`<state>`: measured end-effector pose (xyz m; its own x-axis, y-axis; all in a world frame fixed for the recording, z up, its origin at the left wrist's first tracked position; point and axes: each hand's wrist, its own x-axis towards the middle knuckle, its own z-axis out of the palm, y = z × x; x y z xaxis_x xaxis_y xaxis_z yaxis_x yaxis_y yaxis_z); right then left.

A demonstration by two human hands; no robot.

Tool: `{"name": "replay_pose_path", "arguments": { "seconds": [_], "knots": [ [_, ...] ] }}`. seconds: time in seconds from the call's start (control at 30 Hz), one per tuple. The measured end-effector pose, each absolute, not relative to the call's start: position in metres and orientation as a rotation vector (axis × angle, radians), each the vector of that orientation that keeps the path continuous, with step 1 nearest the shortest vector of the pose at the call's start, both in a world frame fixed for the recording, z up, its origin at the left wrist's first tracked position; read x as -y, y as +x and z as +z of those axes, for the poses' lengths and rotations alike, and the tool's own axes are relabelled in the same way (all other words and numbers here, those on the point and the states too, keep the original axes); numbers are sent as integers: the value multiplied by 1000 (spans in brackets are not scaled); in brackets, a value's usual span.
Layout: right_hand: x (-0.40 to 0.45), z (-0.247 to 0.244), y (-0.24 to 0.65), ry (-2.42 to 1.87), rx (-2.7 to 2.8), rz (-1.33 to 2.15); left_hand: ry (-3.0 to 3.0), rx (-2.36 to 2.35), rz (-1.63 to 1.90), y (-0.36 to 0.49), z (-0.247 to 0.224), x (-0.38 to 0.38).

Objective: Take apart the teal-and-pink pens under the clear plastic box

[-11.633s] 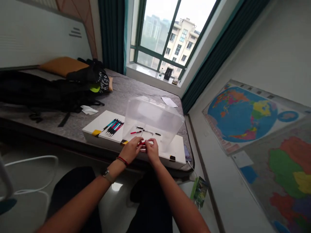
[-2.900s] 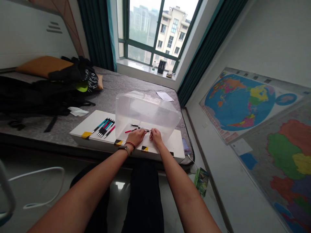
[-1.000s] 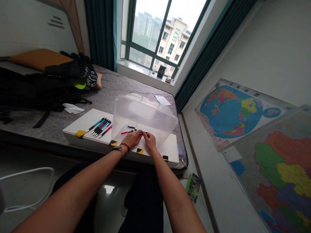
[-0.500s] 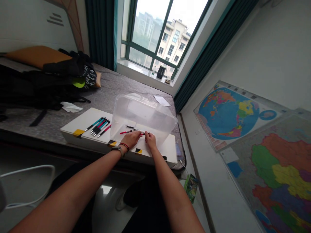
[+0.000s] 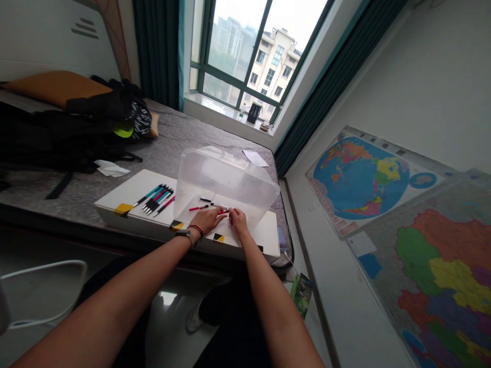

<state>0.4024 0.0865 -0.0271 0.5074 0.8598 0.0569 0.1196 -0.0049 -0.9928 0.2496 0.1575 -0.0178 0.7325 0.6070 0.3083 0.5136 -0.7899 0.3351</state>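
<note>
In the head view, my left hand (image 5: 207, 220) and my right hand (image 5: 238, 222) meet over a white box, inside the open front of a clear plastic bin (image 5: 230, 176). A red pen (image 5: 224, 211) lies between their fingertips; my left fingers pinch one end and my right fingers close on the other. Its ends are partly hidden by my fingers. Just beyond my left hand are a red pen barrel (image 5: 195, 208) and a black pen part (image 5: 204, 199). Left of the bin, several blue, red and black pens (image 5: 157, 198) lie side by side.
The white box (image 5: 111, 200), with yellow-black tape, rests on a grey mattress (image 5: 169, 125). A black backpack (image 5: 88, 128) and a crumpled tissue (image 5: 111, 168) lie at left. A sheet of paper (image 5: 255, 158) is behind the bin. Wall maps (image 5: 360, 179) hang at right.
My left thumb and fingers have spread a little around the red pen. Both hands stay in nearly the same place, and the other pens have not moved.
</note>
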Motion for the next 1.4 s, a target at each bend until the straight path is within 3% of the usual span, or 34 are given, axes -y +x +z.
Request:
{"name": "replay_pose_path", "arguments": {
  "seconds": [0.47, 1.4],
  "knots": [
    [-87, -28, 401, -1452, 838, 711, 2817, -786, 765, 248, -12, -156],
    [-88, -32, 406, -1486, 882, 703, 2694, -894, 662, 250, -15, -156]
  ]
}}
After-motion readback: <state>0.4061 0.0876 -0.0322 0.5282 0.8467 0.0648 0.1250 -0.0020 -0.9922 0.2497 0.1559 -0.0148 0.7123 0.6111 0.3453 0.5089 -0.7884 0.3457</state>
